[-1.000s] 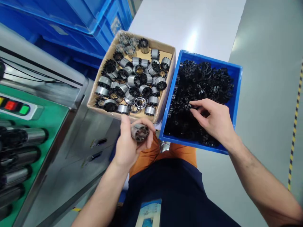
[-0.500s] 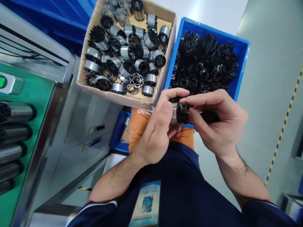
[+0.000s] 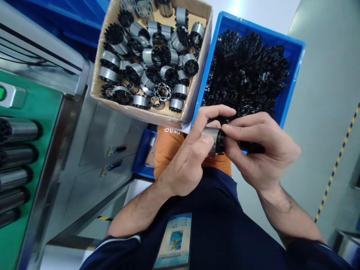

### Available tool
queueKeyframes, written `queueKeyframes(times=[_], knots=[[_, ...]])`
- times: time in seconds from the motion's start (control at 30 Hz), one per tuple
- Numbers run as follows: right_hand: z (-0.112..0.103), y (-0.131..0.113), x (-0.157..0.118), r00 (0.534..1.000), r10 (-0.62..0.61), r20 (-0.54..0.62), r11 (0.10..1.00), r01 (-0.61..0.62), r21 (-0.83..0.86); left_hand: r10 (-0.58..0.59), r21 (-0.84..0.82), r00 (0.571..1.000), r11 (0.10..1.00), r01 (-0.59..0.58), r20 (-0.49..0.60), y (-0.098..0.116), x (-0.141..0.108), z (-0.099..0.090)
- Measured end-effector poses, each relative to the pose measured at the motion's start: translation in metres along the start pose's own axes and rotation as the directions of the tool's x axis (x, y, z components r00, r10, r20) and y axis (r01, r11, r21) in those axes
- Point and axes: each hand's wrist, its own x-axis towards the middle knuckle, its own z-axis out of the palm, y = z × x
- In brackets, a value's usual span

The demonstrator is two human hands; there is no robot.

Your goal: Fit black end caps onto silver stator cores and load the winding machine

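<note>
My left hand (image 3: 188,159) is closed around a silver metal cylinder (image 3: 211,132), its index finger arched above it. At the cylinder's right end sits a black toothed plastic ring (image 3: 221,142), partly covered by fingers. Thumb and index finger of my right hand (image 3: 261,150) pinch this ring against the cylinder. Beyond my hands, a blue bin (image 3: 294,75) holds a heap of black plastic rings (image 3: 247,71). Left of it stands a cardboard box (image 3: 135,112) with many silver cylinders (image 3: 147,56), most of them with black toothed ends.
To the left is a green surface (image 3: 50,108) carrying a row of silver cylinders (image 3: 21,129), beside a grey metal cabinet (image 3: 98,138). Orange cloth (image 3: 167,150) with white lettering shows below the box. A badge (image 3: 174,240) hangs over my dark clothing.
The black ring now sits closer against the cylinder, where a gap showed before. Both hands have shifted slightly right and down, still holding the parts.
</note>
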Motion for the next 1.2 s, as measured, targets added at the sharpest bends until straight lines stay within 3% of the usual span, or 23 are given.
queueKeyframes(times=[0.17, 0.33, 0.4, 0.47, 0.57, 0.67, 0.8, 0.9, 1.0, 1.1, 1.2], knots=[[-0.005, 0.003, -0.003, 0.986, 0.164, 0.016, 0.986, -0.164, 0.002, -0.005, -0.050, 0.994, 0.999, 0.011, 0.114, -0.001, 0.005, -0.007], [0.012, -0.003, 0.002, 0.957, 0.208, -0.201, 0.958, -0.158, 0.240, -0.005, -0.054, 1.000, 0.999, 0.007, 0.024, -0.017, 0.013, 0.005], [0.020, -0.006, 0.001, 0.960, 0.228, -0.163, 0.931, -0.165, 0.327, 0.015, -0.037, 0.998, 0.999, -0.013, 0.062, -0.021, 0.016, 0.014], [0.022, -0.006, -0.001, 0.974, 0.217, -0.069, 0.903, -0.174, 0.392, 0.105, -0.002, 0.993, 0.994, -0.106, 0.056, -0.021, 0.017, 0.019], [0.012, 0.003, -0.008, 0.990, 0.135, 0.038, 0.915, -0.139, 0.378, 0.242, 0.102, 0.968, 0.966, -0.236, -0.060, -0.017, 0.016, 0.017], [-0.005, 0.013, -0.014, 0.977, 0.170, 0.125, 0.930, -0.201, 0.309, 0.285, 0.206, 0.951, 0.944, -0.257, -0.120, -0.014, 0.011, 0.008], [-0.015, 0.014, -0.019, 0.957, 0.247, 0.153, 0.912, -0.283, 0.296, 0.233, 0.225, 0.969, 0.952, -0.209, -0.084, -0.013, 0.005, -0.001], [-0.015, 0.010, -0.018, 0.956, 0.281, 0.091, 0.908, -0.295, 0.298, 0.057, -0.007, 0.995, 0.998, -0.058, -0.077, -0.012, 0.003, -0.005], [-0.013, 0.008, -0.014, 0.957, 0.288, 0.037, 0.918, -0.287, 0.274, -0.111, -0.179, 0.992, 0.979, 0.100, -0.054, -0.011, 0.001, -0.006], [-0.010, 0.007, -0.010, 0.954, 0.298, 0.028, 0.922, -0.295, 0.250, -0.065, -0.185, 0.996, 0.981, 0.053, -0.057, -0.012, -0.003, 0.000], [-0.004, 0.005, -0.009, 0.939, 0.342, 0.018, 0.914, -0.337, 0.224, -0.064, -0.175, 0.985, 0.984, 0.036, -0.160, -0.014, -0.008, 0.008]])
